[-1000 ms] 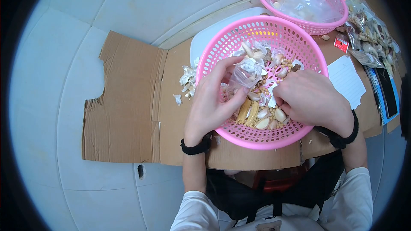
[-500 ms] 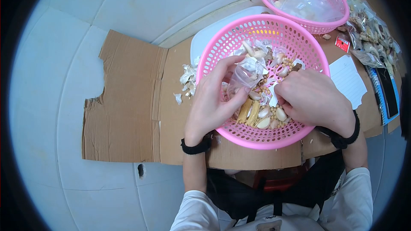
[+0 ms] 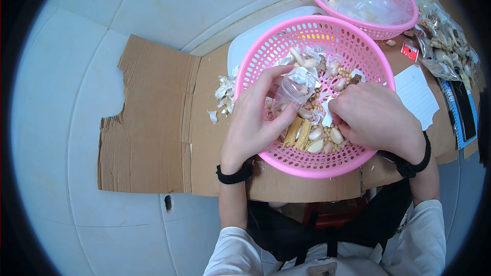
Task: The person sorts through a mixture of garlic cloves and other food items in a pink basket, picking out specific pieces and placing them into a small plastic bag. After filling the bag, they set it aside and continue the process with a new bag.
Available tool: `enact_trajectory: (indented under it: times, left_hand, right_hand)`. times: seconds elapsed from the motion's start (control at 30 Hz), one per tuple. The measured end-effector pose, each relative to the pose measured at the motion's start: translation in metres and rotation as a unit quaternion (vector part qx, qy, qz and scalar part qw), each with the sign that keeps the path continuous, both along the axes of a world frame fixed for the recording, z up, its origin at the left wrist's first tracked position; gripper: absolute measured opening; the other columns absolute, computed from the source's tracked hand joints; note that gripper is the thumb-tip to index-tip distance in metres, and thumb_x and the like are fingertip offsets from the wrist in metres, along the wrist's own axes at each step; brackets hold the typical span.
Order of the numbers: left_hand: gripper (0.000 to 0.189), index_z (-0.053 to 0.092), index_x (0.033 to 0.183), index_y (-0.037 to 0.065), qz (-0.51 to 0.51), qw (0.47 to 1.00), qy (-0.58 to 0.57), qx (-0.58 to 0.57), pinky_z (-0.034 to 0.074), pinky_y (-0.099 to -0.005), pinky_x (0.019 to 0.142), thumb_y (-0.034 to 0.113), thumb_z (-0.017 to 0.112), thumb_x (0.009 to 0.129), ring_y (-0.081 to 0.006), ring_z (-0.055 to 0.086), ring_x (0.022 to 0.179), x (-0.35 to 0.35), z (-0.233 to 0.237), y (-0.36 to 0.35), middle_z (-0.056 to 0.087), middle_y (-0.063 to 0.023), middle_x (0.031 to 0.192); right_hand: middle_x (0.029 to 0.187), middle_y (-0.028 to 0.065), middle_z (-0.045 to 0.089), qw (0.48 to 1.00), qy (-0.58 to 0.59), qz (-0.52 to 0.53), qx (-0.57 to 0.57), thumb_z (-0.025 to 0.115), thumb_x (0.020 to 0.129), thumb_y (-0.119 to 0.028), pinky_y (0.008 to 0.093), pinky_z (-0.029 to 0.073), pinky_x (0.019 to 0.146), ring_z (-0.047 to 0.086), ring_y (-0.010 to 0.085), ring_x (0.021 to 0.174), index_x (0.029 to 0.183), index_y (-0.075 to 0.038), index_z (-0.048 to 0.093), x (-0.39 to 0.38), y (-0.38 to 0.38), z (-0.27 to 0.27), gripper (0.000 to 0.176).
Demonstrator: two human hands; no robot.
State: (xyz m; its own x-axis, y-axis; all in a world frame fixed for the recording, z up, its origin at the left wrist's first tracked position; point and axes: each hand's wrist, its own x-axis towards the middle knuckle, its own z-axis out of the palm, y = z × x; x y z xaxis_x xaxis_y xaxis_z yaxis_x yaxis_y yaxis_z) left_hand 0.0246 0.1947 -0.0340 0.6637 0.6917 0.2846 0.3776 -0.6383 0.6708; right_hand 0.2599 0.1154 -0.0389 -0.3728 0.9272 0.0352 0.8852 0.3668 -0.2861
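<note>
My left hand is closed around a small clear plastic bag with pale pieces inside, held over the left half of a pink basket. My right hand is inside the basket's right side, fingers curled down into the contents; whatever they pinch is hidden beneath them. In the basket lie garlic cloves, many soybeans, papery garlic skins, and two yellow dried sticks near the left thumb. A white scrap sits just left of the right fingers.
Behind stands a second pink basket holding clear bags. Filled plastic bags, a red-and-white packet, lined paper and a dark phone on a blue notebook lie right. Garlic skins sit on the cardboard left of the basket.
Almost nothing differs. Both hands keep their places, the left still with the plastic bag and the right still down among the basket's contents.
</note>
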Motion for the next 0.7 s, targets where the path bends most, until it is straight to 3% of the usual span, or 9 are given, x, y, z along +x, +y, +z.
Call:
enact_trajectory:
  times: [0.1, 0.17, 0.7]
  left_hand:
    - [0.059, 0.054, 0.143, -0.001, 0.002, 1.000, 0.001, -0.002, 0.054, -0.0377, 0.099, 0.004, 0.068, 0.086, -0.0226, 0.072, 0.110, 0.0001, -0.0015, 0.0002, 0.075, -0.0138, 0.114]
    - [0.060, 0.058, 0.140, 0.000, 0.010, 1.000, -0.017, 0.009, 0.056, -0.0385, 0.087, 0.014, 0.076, 0.085, -0.0259, 0.070, 0.095, 0.0002, -0.0057, 0.0014, 0.072, -0.0166, 0.113]
    - [0.061, 0.057, 0.142, 0.000, -0.002, 0.999, -0.035, 0.006, 0.056, -0.0381, 0.088, 0.012, 0.076, 0.085, -0.0250, 0.070, 0.095, 0.0005, -0.0063, 0.0013, 0.072, -0.0162, 0.115]
  right_hand:
    - [0.074, 0.0184, 0.070, 1.000, -0.002, -0.001, -0.003, 0.068, 0.080, -0.008, 0.0485, 0.056, 0.068, 0.071, 0.0378, 0.075, 0.076, -0.002, 0.070, -0.0004, -0.0001, 0.0008, 0.008]
    - [0.074, 0.0185, 0.070, 1.000, -0.007, -0.003, -0.006, 0.068, 0.080, -0.008, 0.0487, 0.056, 0.068, 0.071, 0.0380, 0.075, 0.076, -0.002, 0.070, 0.0004, -0.0003, 0.0007, 0.008]
    - [0.074, 0.0190, 0.070, 1.000, 0.015, 0.002, -0.001, 0.069, 0.077, -0.007, 0.0485, 0.056, 0.068, 0.071, 0.0383, 0.075, 0.076, -0.001, 0.069, 0.0013, 0.0000, -0.0006, 0.007]
